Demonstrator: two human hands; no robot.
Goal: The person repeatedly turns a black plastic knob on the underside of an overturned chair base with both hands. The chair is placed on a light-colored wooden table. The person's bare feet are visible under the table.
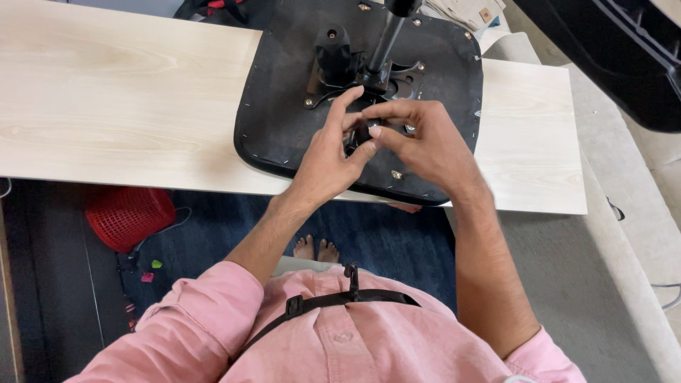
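I see my left hand [328, 152] and right hand [418, 138] pinched together on a small dark part [363, 133] at the mechanism plate [355, 71] under the upturned chair seat [284, 120]. It looks easy to drop: it could roll off the surface [128, 92] towards the red basket [128, 216]. The upright black post [386, 39] crowds my fingers.

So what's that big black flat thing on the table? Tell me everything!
It is a chair seat lying upside down on the pale wooden table. Its underside is black fabric, stapled along the rounded edge. A black metal plate is bolted on, with a pole rising from it. Both hands, left hand and right hand, touch its middle.
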